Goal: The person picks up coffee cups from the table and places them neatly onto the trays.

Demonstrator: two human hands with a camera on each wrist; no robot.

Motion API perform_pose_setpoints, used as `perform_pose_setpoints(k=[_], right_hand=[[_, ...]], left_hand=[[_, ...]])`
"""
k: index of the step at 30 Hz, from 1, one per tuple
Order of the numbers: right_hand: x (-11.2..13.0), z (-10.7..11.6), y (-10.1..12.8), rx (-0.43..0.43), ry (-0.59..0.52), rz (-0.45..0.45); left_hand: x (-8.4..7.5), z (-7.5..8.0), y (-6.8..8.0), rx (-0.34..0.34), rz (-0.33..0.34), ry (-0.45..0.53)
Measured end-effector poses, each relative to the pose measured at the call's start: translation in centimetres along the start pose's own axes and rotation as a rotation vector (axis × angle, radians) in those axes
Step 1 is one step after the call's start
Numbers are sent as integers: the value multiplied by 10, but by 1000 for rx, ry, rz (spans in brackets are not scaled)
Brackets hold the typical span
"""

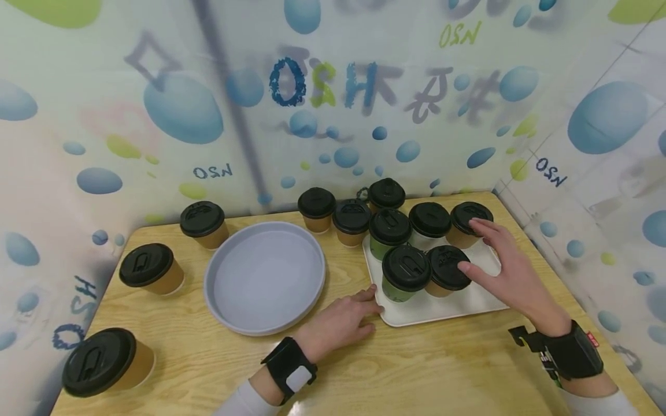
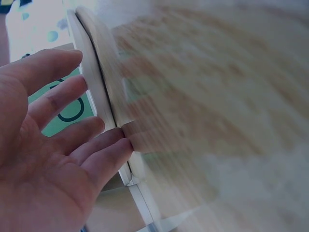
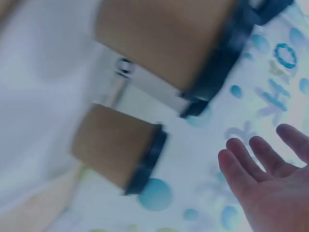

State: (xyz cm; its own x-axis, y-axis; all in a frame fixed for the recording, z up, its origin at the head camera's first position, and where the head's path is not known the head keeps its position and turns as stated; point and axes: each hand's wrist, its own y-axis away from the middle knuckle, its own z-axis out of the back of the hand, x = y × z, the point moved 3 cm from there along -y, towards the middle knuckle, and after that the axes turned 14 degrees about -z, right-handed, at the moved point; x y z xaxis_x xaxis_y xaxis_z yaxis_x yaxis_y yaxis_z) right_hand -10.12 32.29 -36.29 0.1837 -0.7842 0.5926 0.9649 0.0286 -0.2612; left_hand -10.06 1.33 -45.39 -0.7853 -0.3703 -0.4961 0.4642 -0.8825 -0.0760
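Right fingers spread beside round-lidded cups; left fingers loosely touch a rectangular tray.

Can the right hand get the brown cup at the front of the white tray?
Probably yes: the right hand is right beside the brown cup, grip open, and that side looks free; the green cup only crowds the other side.

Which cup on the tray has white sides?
The white cup in the far row on the tray, between a green cup and a brown cup. Its side is white, while the other four cups there are green or brown.
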Motion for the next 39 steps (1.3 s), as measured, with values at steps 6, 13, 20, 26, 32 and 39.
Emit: perform_pose_setpoints(k=[6,13,20,26,32,39], right_hand=[[23,11,-30,-39,41,93],[51,12,-79,8,68,182],[68,7,-123,87,132,177],[74,-2,-150,196,184,129],[73,-25,-177,414,266,89],[76,-54,-201,572,358,65]], left_hand=[[1,-1,-1,7,-15,-19],[0,1,0,2,-23,-34],[0,0,0,-1,-26,-26],[1,1,0,-3,-24,-31],[1,0,2,-3,-6,-24],[1,-2,4,-6,-1,-34]])
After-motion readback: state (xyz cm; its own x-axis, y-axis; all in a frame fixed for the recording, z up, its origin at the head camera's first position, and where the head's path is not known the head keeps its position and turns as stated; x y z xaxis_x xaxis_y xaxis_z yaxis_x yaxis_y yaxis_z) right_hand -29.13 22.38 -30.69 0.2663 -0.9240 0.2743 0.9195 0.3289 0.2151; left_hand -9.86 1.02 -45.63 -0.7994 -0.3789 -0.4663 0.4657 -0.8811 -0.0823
